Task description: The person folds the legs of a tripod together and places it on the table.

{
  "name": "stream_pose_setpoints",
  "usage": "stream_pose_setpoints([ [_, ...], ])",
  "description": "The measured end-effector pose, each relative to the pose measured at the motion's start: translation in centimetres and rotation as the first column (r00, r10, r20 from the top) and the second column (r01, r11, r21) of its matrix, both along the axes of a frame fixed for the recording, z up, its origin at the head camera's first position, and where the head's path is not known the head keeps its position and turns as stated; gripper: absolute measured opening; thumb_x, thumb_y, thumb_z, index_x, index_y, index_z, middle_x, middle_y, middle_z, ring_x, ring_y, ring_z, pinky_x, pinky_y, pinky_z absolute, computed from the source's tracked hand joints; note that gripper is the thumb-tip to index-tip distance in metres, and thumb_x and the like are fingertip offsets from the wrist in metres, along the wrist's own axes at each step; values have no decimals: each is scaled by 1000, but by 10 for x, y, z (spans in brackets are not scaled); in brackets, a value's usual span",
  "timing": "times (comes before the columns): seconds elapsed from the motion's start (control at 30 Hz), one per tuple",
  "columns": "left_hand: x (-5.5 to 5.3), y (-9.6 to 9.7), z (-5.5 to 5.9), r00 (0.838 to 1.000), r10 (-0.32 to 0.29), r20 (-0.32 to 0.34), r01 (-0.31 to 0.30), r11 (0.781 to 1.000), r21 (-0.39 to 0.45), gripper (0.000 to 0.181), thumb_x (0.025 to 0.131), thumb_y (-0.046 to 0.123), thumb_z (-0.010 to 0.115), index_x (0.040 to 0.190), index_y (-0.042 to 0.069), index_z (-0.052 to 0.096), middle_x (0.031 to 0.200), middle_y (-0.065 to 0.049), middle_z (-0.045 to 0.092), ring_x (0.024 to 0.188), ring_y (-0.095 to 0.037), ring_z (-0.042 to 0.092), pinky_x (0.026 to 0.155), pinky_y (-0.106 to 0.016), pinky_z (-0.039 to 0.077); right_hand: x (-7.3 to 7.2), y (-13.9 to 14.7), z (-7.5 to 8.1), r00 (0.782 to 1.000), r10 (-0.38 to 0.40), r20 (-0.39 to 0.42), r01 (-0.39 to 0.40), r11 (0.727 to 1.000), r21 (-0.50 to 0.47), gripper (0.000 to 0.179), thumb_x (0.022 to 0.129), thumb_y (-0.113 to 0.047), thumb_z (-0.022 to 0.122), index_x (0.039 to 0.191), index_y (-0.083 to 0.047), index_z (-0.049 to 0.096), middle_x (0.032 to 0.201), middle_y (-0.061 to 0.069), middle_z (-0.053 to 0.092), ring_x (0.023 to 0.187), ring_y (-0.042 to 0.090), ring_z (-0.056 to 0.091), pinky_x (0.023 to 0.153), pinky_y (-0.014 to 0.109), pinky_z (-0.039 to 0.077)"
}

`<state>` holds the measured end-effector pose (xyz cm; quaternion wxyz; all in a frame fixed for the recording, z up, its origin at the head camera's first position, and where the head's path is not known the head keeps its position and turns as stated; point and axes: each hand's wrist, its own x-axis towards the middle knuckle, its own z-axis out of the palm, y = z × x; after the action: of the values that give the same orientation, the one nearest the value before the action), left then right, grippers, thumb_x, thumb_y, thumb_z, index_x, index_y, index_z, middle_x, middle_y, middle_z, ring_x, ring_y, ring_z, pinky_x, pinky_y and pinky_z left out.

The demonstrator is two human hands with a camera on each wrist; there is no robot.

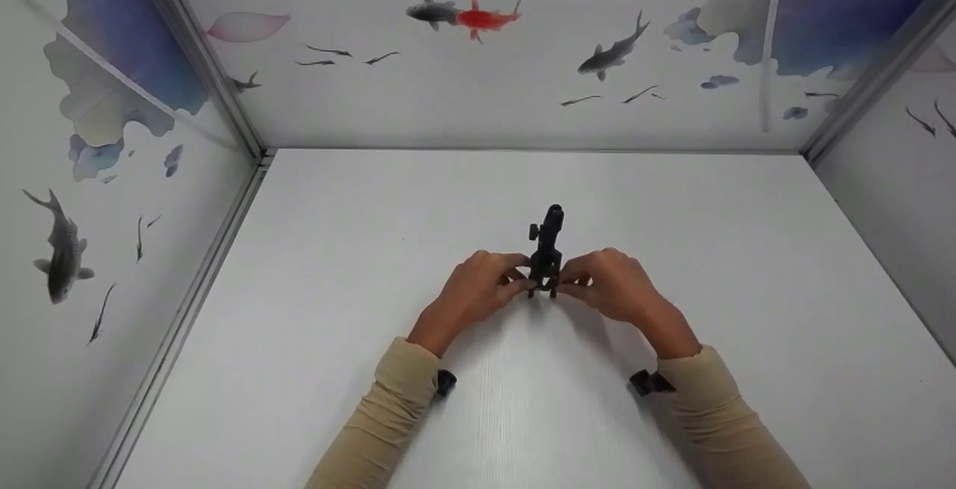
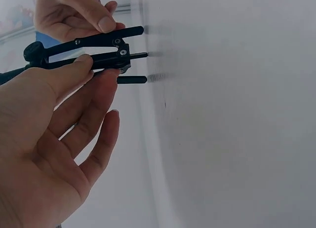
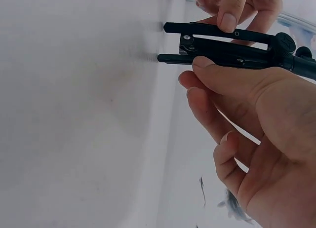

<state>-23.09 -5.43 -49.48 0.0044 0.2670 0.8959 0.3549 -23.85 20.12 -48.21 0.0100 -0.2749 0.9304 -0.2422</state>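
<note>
A small black mini tripod [image 1: 550, 239] stands upright on the white table, its legs folded nearly together and feet pointing down. My left hand [image 1: 478, 289] pinches it from the left between thumb and fingertips. From the right side, my right hand [image 1: 616, 285] pinches another leg the same way. In the left wrist view, the tripod's legs [image 2: 133, 31] end close to the tabletop, and a round knob [image 2: 33, 51] sits at the upper end. The right wrist view shows a hinge bracket [image 3: 187, 44] between the legs, with my right thumb pressed just beside it.
The white tabletop [image 1: 299, 250] is bounded by a back wall [image 1: 485, 101] and side walls printed with fish and lotus shapes. Grey metal rails [image 1: 202, 280] run along the corners. A black wrist camera [image 1: 446, 382] shows at the left cuff, another [image 1: 642, 382] at the right.
</note>
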Motion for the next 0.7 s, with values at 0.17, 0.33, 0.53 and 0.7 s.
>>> stream_pose_setpoints([
  [0.17,1,0,1,1000,-5,-11,5,1000,-6,29,102,29,77,129,18,81,111,-4,85,81,-9,80,68,-25,59,1,-2,-2,1000,1,-29,-2,1000,-10,12,93,-18,87,104,-25,88,93,-12,83,86,10,75,73,37,56],
  [0.33,1,2,1,999,-11,-33,11,1000,-11,28,102,28,77,128,19,82,104,-2,85,68,-4,72,63,-21,54,2,-3,-2,998,14,-66,-15,1000,-16,13,93,-17,87,105,-23,88,93,-10,84,84,11,75,74,36,57],
  [0.53,1,2,0,1000,-9,-14,9,1000,4,29,101,27,78,129,19,82,98,-2,86,61,-2,69,63,-20,52,2,-4,-4,994,39,-98,-42,999,-21,13,94,-16,86,106,-21,88,93,-7,84,82,12,76,73,36,59],
  [0.7,1,3,-1,1000,-16,19,15,999,29,31,101,26,78,131,18,80,104,-4,85,62,-2,70,65,-19,52,1,-5,-7,989,63,-131,-65,998,-13,14,95,-16,85,108,-22,88,95,-6,85,83,15,78,75,39,60],
])
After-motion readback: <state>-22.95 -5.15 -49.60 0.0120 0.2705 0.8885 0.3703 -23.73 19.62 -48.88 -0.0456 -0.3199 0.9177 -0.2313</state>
